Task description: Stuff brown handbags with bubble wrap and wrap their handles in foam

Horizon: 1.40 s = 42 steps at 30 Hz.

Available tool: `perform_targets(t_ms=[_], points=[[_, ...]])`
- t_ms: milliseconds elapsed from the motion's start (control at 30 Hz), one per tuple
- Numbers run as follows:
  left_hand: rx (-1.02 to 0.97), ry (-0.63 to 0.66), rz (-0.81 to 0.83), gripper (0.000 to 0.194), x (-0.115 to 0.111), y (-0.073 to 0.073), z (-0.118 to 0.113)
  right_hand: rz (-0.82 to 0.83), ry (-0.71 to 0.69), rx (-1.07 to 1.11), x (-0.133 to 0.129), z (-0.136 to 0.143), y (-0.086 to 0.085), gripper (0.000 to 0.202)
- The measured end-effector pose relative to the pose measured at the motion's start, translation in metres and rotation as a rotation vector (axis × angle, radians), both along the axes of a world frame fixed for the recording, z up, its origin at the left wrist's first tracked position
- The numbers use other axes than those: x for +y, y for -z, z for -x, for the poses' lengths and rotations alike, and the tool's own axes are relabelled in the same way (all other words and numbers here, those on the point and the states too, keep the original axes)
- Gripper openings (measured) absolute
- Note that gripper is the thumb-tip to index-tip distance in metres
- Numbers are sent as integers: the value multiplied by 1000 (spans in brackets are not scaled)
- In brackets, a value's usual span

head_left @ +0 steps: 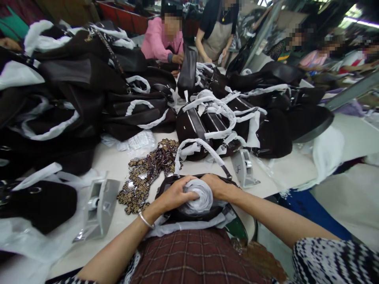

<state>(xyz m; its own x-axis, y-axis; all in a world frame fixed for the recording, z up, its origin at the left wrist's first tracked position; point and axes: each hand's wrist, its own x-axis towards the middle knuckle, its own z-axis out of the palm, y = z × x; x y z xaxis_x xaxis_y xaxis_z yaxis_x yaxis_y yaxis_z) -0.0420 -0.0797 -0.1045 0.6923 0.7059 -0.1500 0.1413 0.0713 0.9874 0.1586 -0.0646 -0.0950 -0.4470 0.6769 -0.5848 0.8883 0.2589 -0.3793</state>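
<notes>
A dark brown handbag [158,193] lies in front of my body with its mouth open, and one white-wrapped handle [204,142] stands up behind it. A roll of white paper [201,199] sits in the bag's opening, its spiral end facing me. My left hand [179,193] grips the roll from the left, thumb over its face and fingers behind. On the roll's upper right, my right hand [215,186] curls against it, with its fingertips hidden behind the roll. Another white-wrapped handle [189,226] hangs along the bag's near side.
Gold-and-brown chain straps [142,177] are heaped left of the bag. Tape dispensers stand at left [99,209] and right [245,167]. Piles of dark handbags [74,71] cover the table's far side. Across it, a person in pink [155,39] and an aproned person [219,35] work.
</notes>
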Motion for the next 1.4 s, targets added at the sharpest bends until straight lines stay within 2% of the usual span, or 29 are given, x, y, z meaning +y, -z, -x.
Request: perform_targets(t_ms=[67,167,233,267,367,433,500,567,633,667,733,800,833,933,1033,1100,1167,1233,1333,1400], points=[[22,21,-55,37,-2,-2,0,-110,140,61,1,-6,10,23],[83,194,-96,38,-3,-4,-1,-195,326,86,2,-12,19,32],[131,271,-115,40,-3,-4,-3,-158,348,79,1,-13,20,39],[165,258,-129,38,-3,-2,-4,-132,329,83,1,-13,20,42],[335,46,-206,26,-7,8,-9,-96,231,70,0,-12,18,49],[470,-93,-308,22,-12,17,-12,-150,182,22,-3,-12,15,45],[552,-164,-431,27,-17,24,-13,-303,143,19,-9,-12,10,28],[557,-205,-478,33,-19,26,-11,-528,82,108,-19,-11,1,21],[516,-255,-402,29,-17,24,-8,-704,-10,219,-31,-9,-8,21],[488,-283,-340,25,-15,22,-6,-733,-62,250,-37,-8,-12,21],[449,-341,-241,18,-9,19,-4,-678,-128,232,-46,-5,-15,19],[425,-384,-213,17,-5,18,-4,-578,-141,135,-51,-1,-11,14],[412,-393,-223,18,-4,19,-5,-542,-142,73,-52,2,-7,13],[392,-387,-337,28,-10,27,-9,-452,-167,-88,-51,10,2,26],[507,-303,-529,39,-21,32,-9,-310,-196,-163,-53,14,2,27],[635,-96,-621,33,-26,31,-7,-236,-232,-140,-54,10,-5,26],[667,169,-667,26,-27,25,-3,-166,-262,-52,-54,3,-16,24],[609,318,-687,41,-26,16,2,-86,-241,48,-51,-5,-31,26],[621,313,-722,52,-24,3,11,4,-190,109,-48,-11,-46,36],[736,334,-725,56,-26,-3,17,14,-232,63,-52,-12,-43,39]])
